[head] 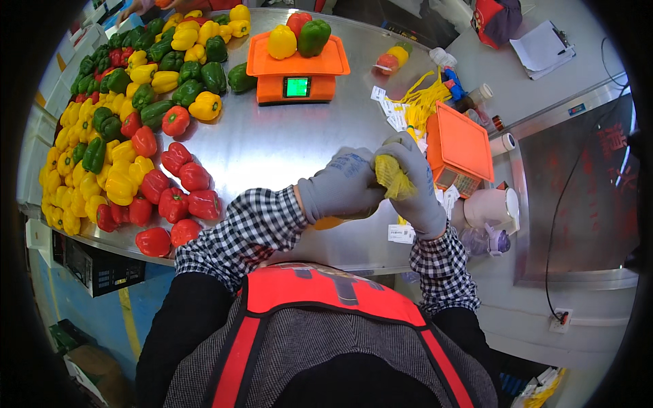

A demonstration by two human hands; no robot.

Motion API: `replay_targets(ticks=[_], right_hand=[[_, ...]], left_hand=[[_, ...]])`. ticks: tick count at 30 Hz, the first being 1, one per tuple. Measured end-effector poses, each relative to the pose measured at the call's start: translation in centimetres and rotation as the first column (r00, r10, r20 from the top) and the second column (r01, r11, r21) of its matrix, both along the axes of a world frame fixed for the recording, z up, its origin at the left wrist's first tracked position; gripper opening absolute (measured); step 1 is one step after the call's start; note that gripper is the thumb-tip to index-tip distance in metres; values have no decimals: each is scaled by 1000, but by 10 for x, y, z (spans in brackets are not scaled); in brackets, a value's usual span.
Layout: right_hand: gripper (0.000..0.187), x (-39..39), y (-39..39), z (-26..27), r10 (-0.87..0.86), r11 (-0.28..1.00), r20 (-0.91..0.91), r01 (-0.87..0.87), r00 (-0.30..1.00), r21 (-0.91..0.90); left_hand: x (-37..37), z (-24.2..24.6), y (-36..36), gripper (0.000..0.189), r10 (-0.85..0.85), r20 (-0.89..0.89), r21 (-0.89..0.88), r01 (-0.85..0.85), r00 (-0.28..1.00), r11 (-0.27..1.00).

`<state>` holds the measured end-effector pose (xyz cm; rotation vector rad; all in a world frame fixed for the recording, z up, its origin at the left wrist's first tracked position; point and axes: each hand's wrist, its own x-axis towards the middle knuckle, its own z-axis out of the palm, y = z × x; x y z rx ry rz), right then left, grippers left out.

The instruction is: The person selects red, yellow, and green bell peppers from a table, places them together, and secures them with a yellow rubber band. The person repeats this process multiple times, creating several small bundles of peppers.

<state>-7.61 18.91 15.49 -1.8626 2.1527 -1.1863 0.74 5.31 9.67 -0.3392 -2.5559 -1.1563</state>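
Note:
My left hand [347, 186], in a grey work glove, is closed at the yellow mesh net bag [393, 176], beside my right hand. My right hand [416, 188], gloved alike, grips the bunched netting. Below my left hand part of a yellow thing [328, 223] shows, mostly hidden. Beyond the hands stands an orange digital scale [269, 91] with a lit display; a yellow pepper [281, 42], a red pepper [298, 22] and a green bell pepper [314, 38] sit on its tray. Yellow net bags [421, 104] with white tags lie at the right.
A large heap of yellow, green and red bell peppers [120, 182] covers the left of the steel table [250, 153]. At the right are a second orange scale [461, 143], a pink mug [487, 208] and a bottle [475, 240]. A netted pepper pack [387, 62] lies farther back. Another person's hand [131, 10] shows top left.

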Motion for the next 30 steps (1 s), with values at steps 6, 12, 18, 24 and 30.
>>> replay_targets(ticks=[6, 12, 18, 24, 30], right_hand=[[20, -5, 11, 3, -106, 994, 72, 108, 992, -24], [34, -11, 30, -8, -65, 998, 957, 37, 283, 57], [36, 3, 13, -3, 162, 976, 957, 106, 240, -192], [35, -4, 27, 7, -247, 968, 645, 158, 723, 194], [31, -12, 38, 0, 93, 995, 992, -30, 89, -91]], left_hand=[[-1, -11, -7, 25, -3, 31, 389, -9, 1000, 921], [15, 2, -12, 27, 17, 150, 538, -96, 989, 838], [13, -5, -5, 22, 189, 6, 391, -177, 982, 903], [17, -1, -6, 21, 227, -24, 378, -202, 974, 904], [16, 0, -8, 18, 97, -10, 412, -85, 995, 907]])
